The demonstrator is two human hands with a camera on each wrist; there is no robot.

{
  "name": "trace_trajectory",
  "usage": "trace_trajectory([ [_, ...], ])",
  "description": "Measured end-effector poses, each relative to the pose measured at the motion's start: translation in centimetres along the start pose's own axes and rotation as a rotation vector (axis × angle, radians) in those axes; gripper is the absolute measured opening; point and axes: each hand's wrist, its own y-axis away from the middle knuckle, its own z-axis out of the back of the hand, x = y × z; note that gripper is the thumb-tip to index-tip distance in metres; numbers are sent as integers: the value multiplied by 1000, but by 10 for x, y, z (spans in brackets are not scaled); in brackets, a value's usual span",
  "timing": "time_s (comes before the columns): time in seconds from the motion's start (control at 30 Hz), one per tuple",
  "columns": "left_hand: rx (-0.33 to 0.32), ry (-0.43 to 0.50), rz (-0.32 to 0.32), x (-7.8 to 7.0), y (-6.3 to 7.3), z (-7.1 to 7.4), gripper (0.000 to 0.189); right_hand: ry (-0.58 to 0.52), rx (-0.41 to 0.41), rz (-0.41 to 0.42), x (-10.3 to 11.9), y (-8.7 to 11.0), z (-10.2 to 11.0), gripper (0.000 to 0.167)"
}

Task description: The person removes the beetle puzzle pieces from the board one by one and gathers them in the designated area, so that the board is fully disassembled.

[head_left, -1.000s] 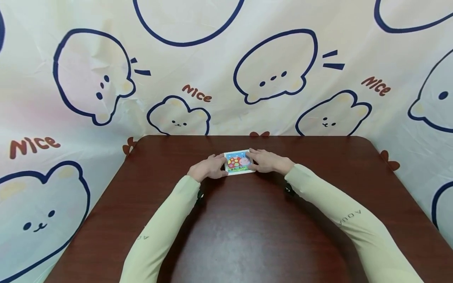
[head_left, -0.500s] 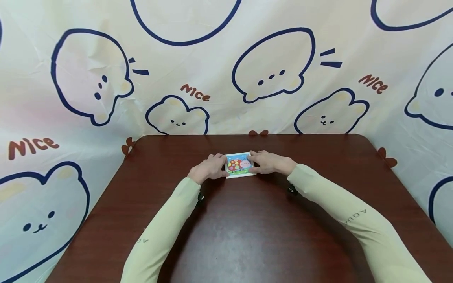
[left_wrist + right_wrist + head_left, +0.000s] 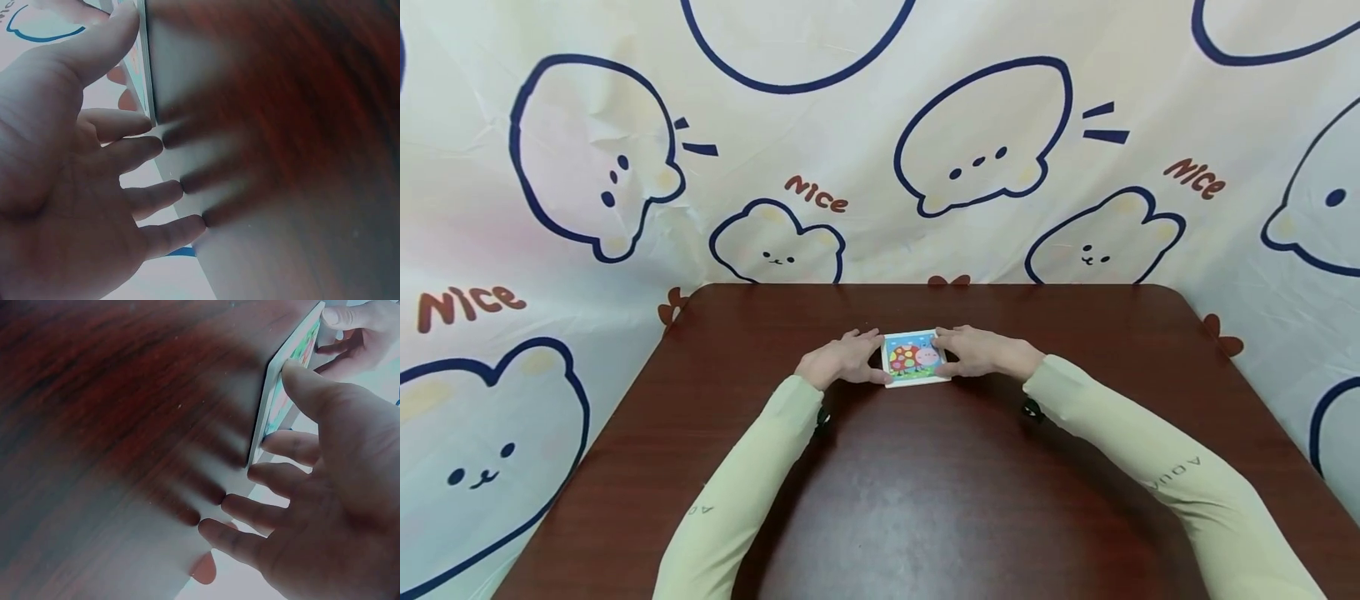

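A printed backdrop (image 3: pixel 872 142) with outlined bear faces rises behind and on both sides of the work surface. The dark brown table (image 3: pixel 887 500) has a straight far edge with rounded corners; its side edges diverge toward the person. Two pale sleeves (image 3: pixel 741 487) reach in from the near side, and between them a wide span of tabletop runs to the hands.

The left hand (image 3: pixel 844 358) is spread: thumb on the panel's near left corner, index fingertip at its left edge, remaining fingers straight. The right hand (image 3: pixel 988 352) is likewise spread: thumb on the near right border, index fingertip on the right edge, ring and little fingertips down at the table surface.

The white-bordered ladybird panel (image 3: pixel 913 359) lies between both hands, slightly rotated, right side farther out. A strip of tabletop separates its far edge from the table's far edge.
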Motion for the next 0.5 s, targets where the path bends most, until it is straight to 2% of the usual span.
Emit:
trace_trajectory([
  [0.3, -22, -10, -15, -2, 1, -1, 89, -24, -26, -3, 1, 5, 1, 76],
  [0.5, -20, -22, -31, -5, 5, -7, 89, -13, -14, -11, 4, 12, -1, 74],
])
